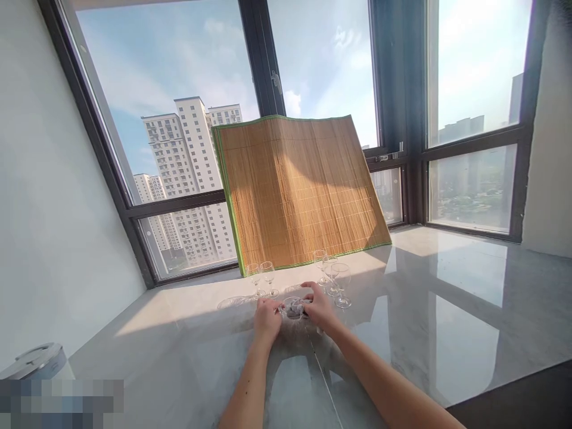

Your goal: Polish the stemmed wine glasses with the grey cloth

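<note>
My left hand (pixel 268 319) is closed, its fingertips pinching the left side of a clear glass (pixel 292 300). My right hand (pixel 319 307) curls around the opposite side of that glass. A small crumpled grey thing (pixel 294 308) shows within or behind the glass, close to my right fingertips; its kind is unclear. Past my left hand stand two clear stemmed glasses, a left one (pixel 254 275) and a right one (pixel 267 273), side by side. Beyond my right hand is a group of three stemmed glasses, the nearest glass (pixel 341 277) standing just past my wrist.
A woven bamboo mat (pixel 299 190) with green edging leans against the window frame (pixel 257 53) behind the glasses. The grey polished ledge (pixel 201 363) carries a thin pale line (pixel 326 384). A white lidded container (pixel 42 360) stands at the lower left, beside the wall (pixel 44 208).
</note>
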The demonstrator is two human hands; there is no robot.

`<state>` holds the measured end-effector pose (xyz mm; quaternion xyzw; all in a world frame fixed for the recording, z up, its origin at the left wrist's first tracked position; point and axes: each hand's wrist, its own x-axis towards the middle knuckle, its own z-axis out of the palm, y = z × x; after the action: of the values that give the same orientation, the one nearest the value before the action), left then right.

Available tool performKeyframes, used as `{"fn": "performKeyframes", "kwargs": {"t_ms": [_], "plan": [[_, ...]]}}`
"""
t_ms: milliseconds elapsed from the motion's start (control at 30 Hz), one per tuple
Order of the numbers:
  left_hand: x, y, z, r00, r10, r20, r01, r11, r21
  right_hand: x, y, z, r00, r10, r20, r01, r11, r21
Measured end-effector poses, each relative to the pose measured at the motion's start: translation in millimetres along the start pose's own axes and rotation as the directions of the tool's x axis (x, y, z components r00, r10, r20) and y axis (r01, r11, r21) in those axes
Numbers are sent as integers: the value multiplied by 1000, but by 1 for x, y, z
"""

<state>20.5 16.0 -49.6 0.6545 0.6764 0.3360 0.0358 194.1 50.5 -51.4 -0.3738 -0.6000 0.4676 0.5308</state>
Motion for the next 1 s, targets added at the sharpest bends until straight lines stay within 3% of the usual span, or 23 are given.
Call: {"fn": "performKeyframes", "kwargs": {"t_ms": [167, 267, 500, 633, 767, 867, 1000], "plan": [[-3, 6, 2, 1000, 7, -8, -7, 1000, -21, 0, -6, -2, 996, 67, -59, -58, 988, 146], [-1, 7, 3, 998, -67, -14, 66, 997, -32, -1, -10, 1, 994, 22, -110, 1, 978, 208], [7, -5, 7, 969, -245, -26, 242, 965, -101, 0, -8, 3, 923, -131, -362, 150, 988, 26], [6, -9, 10, 951, -310, -9, 309, 949, -69, 0, -1, 4, 943, -149, -297, 125, 987, -97], [1, -4, 10, 967, -252, 31, 248, 964, 93, -1, 7, 10, 974, -149, -171, 117, 976, -184], [-4, 0, 7, 978, -197, 65, 174, 951, 257, 0, 12, 14, 987, -101, -126, 84, 987, -137], [-9, 0, 7, 984, -165, 63, 134, 931, 341, 0, 12, 18, 998, 43, -54, -41, 998, 45]]}}
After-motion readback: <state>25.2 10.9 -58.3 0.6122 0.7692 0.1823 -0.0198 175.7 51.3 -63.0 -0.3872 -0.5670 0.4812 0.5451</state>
